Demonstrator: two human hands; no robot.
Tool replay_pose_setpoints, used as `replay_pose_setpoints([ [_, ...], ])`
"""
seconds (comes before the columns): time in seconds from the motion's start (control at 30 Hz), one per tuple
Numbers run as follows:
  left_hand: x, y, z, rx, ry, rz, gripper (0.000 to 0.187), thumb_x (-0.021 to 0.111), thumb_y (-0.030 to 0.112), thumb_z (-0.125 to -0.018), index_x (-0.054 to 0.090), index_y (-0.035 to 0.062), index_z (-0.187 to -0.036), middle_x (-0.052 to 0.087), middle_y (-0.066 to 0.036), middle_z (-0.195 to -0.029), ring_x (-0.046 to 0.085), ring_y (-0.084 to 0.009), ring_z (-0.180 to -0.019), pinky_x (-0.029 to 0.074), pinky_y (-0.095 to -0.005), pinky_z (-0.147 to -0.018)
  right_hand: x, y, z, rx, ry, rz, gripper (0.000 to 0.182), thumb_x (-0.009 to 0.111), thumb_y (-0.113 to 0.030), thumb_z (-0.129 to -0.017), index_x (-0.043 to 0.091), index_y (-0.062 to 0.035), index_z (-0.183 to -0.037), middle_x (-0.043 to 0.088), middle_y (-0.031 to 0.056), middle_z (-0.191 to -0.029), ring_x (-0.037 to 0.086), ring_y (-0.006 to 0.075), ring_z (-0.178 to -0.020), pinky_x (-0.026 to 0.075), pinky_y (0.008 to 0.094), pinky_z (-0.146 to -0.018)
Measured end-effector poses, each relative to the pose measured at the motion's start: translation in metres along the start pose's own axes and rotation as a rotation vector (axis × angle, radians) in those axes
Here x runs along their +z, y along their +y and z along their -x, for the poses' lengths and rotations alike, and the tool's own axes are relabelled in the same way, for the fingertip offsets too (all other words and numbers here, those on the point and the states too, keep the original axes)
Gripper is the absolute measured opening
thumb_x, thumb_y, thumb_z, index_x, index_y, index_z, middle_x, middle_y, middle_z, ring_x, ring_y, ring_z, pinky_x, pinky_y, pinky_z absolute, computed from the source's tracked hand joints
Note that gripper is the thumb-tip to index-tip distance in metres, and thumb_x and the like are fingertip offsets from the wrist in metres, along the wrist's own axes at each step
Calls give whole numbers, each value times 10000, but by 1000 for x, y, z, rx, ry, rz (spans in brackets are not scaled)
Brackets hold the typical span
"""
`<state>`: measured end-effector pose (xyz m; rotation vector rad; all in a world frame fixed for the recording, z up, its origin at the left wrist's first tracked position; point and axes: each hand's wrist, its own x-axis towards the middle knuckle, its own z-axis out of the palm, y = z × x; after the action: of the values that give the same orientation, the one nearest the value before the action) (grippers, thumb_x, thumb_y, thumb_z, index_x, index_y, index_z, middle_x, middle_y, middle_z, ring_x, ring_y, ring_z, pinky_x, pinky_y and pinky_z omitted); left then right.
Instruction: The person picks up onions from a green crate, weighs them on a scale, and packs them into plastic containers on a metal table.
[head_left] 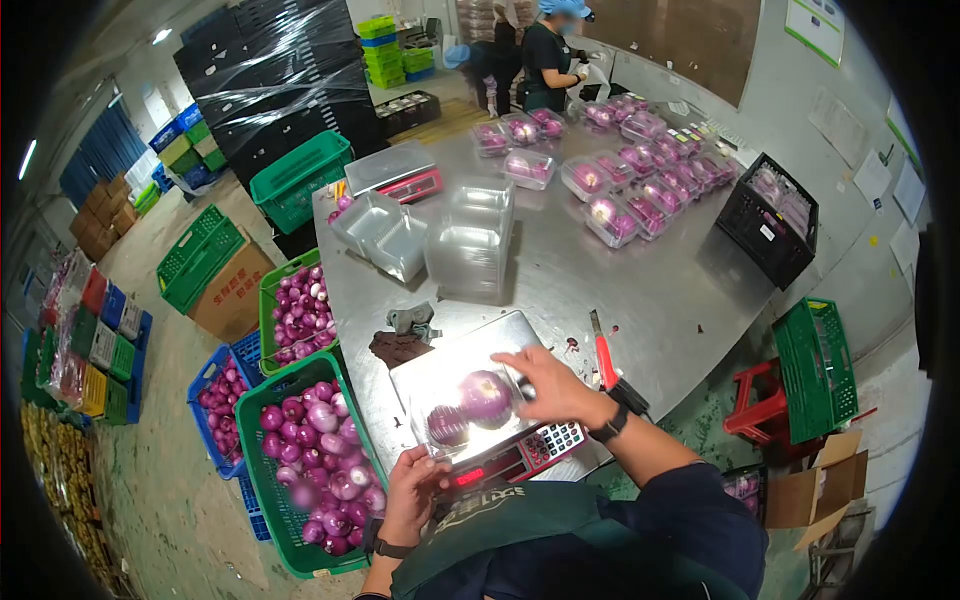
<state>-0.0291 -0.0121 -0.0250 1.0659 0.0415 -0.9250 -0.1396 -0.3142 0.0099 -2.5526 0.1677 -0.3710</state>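
Observation:
A clear plastic container (468, 441) sits on the steel plate of a digital scale (510, 335). Inside it lie a large purple onion (486, 398) and a darker onion (447, 425), which shows ridged reflections. My left hand (412, 492) is at the container's near left corner, fingers curled and apparently pinching its edge. Over the container's right side, my right hand (548, 385) has its fingers apart and holds nothing. Red digits glow on the scale's display (470, 477), beside its keypad. To the left, a blurred onion (303, 492) shows above a green crate (262, 500) of onions.
Stacked clear trays (470, 240) stand beyond the scale. A red-handled knife (604, 360) lies to its right. Packed onion containers (650, 185) fill the far right, near a black crate (765, 225). A co-worker (548, 65) stands at the far end of the steel table (560, 270).

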Motion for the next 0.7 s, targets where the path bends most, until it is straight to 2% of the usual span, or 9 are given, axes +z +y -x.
replay_pose_setpoints([
  [0.03,1,1,0,-19,-5,52,252,678,72,-942,542,21,-1148,637,-99,-934,671,-236,-770,532,-327,-614,-5,-5,12,1,0,3,840,753,-197,-740,470,-161,-1530,656,149,-946,653,319,-965,514,421,-899],
  [0.1,-4,-2,-4,-45,-13,100,197,666,66,-944,547,28,-1097,637,-101,-923,674,-245,-761,523,-323,-588,-6,-14,35,231,-358,-277,982,720,-114,-773,272,-194,-1644,661,97,-885,674,217,-818,544,345,-733],
  [0.13,-10,-9,-14,-39,3,19,152,652,47,-941,535,38,-1038,631,-101,-902,674,-248,-762,511,-314,-571,2,-12,42,262,-330,-450,994,666,-63,-832,144,-166,-1672,643,77,-783,661,181,-702,533,324,-673],
  [0.17,-16,-15,-22,-32,18,-62,124,638,28,-938,524,49,-980,625,-100,-880,674,-251,-764,500,-305,-555,20,-3,48,268,-325,-451,994,666,-63,-832,144,-166,-1672,643,77,-783,661,181,-702,533,324,-673],
  [0.23,-18,-15,-32,-30,35,-75,135,609,-3,-933,492,65,-927,613,-100,-846,671,-253,-739,484,-296,-532,40,-1,45,449,-100,-644,862,588,0,-895,182,-73,-1652,648,66,-789,652,139,-672,522,297,-616],
  [0.27,-19,-15,-35,-25,40,-105,134,605,-11,-927,494,64,-925,611,-103,-838,667,-252,-720,484,-300,-527,42,0,51,552,-103,-820,720,563,46,-915,282,27,-1578,646,50,-790,635,120,-645,502,279,-567],
  [0.43,-14,-14,-42,-12,-4,-108,151,597,-26,-912,505,54,-1001,619,-112,-827,660,-245,-680,483,-305,-511,52,5,56,682,-41,-953,581,614,34,-908,406,63,-1450,644,46,-795,620,121,-638,490,272,-564],
  [0.57,4,-12,-46,-9,-11,-117,345,602,-19,-907,481,32,-1227,643,-120,-841,662,-225,-678,483,-295,-507,52,28,61,646,-40,-942,558,705,-36,-913,462,65,-1405,650,30,-822,607,104,-648,488,254,-588],
  [0.7,22,-16,-61,-39,-16,-125,427,612,-18,-909,472,15,-1311,648,-121,-849,643,-209,-657,480,-288,-502,29,45,66,665,134,-869,624,805,-174,-897,499,57,-1389,665,-5,-909,621,81,-818,503,261,-641],
])
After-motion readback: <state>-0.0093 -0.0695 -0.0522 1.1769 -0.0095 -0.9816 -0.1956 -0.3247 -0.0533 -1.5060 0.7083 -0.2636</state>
